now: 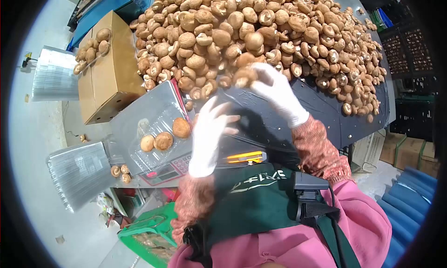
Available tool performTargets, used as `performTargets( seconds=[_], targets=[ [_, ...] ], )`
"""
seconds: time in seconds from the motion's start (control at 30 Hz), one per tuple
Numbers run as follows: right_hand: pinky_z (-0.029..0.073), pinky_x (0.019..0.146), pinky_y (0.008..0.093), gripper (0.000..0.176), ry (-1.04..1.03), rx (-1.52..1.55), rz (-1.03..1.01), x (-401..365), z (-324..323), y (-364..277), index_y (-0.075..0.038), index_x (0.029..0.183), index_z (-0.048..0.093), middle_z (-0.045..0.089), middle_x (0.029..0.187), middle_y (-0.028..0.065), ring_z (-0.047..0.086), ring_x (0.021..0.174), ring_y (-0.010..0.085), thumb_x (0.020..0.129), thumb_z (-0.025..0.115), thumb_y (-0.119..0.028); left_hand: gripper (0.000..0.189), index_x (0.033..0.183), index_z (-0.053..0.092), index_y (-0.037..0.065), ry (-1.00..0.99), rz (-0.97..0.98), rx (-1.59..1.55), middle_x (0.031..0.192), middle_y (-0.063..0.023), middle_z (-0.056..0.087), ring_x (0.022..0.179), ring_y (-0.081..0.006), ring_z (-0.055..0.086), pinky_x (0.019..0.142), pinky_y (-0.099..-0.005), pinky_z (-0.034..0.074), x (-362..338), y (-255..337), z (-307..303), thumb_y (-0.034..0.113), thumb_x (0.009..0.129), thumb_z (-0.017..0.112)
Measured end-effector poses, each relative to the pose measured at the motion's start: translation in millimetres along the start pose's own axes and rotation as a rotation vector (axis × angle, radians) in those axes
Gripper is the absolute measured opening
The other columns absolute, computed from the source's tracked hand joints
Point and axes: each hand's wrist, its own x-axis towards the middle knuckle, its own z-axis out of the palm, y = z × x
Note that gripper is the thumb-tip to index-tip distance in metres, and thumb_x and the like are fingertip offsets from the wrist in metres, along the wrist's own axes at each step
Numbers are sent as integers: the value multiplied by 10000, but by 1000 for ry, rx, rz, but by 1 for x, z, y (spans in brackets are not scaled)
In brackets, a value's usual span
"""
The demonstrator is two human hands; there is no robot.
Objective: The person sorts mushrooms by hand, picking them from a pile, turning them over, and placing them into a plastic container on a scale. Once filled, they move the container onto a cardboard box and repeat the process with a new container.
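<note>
My right hand (279, 93), in a white glove, grips a brown mushroom (243, 77) between thumb and fingers at the front of a big mushroom pile (219, 21). My left hand (208, 135), gloved in white too, has its fingers spread and holds nothing; it is slightly blurred. Just left of it, a clear plastic tray (156, 163) holds three mushrooms, the nearest to my hand being a round brown one (181, 127). Beneath the tray is a scale with a red-edged keypad (180, 164), partly hidden by my left hand.
A yellow utility knife (246, 157) lies near my apron. At the left stand a cardboard box (109, 68) with a pack of mushrooms (94, 49) on top, and stacks of clear trays (81, 172). A green crate (151, 231) stands below the table.
</note>
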Motion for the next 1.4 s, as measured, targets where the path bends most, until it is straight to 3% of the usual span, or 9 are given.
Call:
performTargets(
  seconds=[0.1, 0.23, 0.47, 0.63, 0.77, 0.83, 1.07, 1.2, 1.4],
  targets=[
    [469, 1016, 341, 445, -318, -346, -95, -32, 5, 12, -52, 1296, 611, 643, 1247, 106, 597, 1185, 207, 877, 716, -160, 420, 1352, 520, 7, -61, -153, -290, 1176, -81, 645, 981, -197, 651, 801, -320, 542, 29, -65, -4, 225, 1005, 610],
    [499, 932, 339, 399, 139, -306, -20, -24, -16, 56, -41, 1262, 592, 629, 1175, 127, 624, 1054, 223, 884, 689, -120, 351, 1300, 555, 14, 38, -253, -241, 1149, -83, 641, 941, -195, 660, 813, -313, 540, 26, -94, -18, 114, 976, 645],
    [521, 765, 278, 344, 222, -671, -91, -16, -24, 120, -64, 1207, 616, 628, 951, 76, 636, 814, 170, 875, 701, -90, 391, 1315, 540, -9, 145, -128, -79, 1234, -118, 590, 1124, -191, 611, 990, -340, 526, 22, -110, -34, 91, 959, 668],
    [554, 763, 361, 363, 443, -782, -496, 49, -16, 75, -90, 1167, 623, 652, 1089, 113, 673, 900, 288, 825, 738, -133, 398, 1328, 533, -9, 191, -95, -95, 1208, -120, 609, 1070, -188, 634, 943, -329, 546, 19, -107, -32, 97, 964, 653],
    [512, 834, 416, 500, 350, -1202, -378, 106, -12, 53, -81, 1256, 579, 627, 1078, 125, 612, 991, 305, 827, 736, -282, 385, 1337, 527, -2, 167, -107, -39, 1185, -116, 641, 946, -182, 670, 813, -296, 556, 7, -90, -23, 135, 988, 617],
    [518, 817, 383, 490, 320, -1162, -493, 117, -18, 52, -76, 1260, 594, 646, 1042, 111, 618, 957, 278, 826, 732, -258, 391, 1337, 524, -3, 108, -108, -17, 1190, -114, 641, 920, -175, 668, 781, -288, 547, 2, -85, -24, 135, 985, 622],
    [510, 982, 364, 623, -159, 719, 155, 49, -15, 28, -33, 1490, 399, 592, 1324, 80, 625, 1088, 185, 947, 664, -183, 251, 1162, 591, 0, -54, -112, -238, 1159, -137, 630, 932, -224, 652, 762, -318, 534, -4, -67, -22, 198, 1020, 534],
    [457, 1051, 409, 802, -233, 670, 275, 0, 8, 18, -13, 1495, 389, 495, 1438, 107, 504, 1296, 217, 849, 759, -312, 416, 1046, 628, -10, -159, -120, -235, 972, -121, 658, 808, -202, 658, 696, -310, 538, -6, -61, -20, 344, 1074, 411],
    [411, 1098, 357, 568, -428, 255, 182, -27, 19, 1, -33, 1362, 545, 563, 1317, 83, 530, 1254, 184, 847, 756, -148, 517, 1257, 580, -18, -173, -220, -323, 1014, -136, 685, 805, -215, 678, 660, -312, 544, -16, -53, -20, 443, 1060, 452]
  ],
)
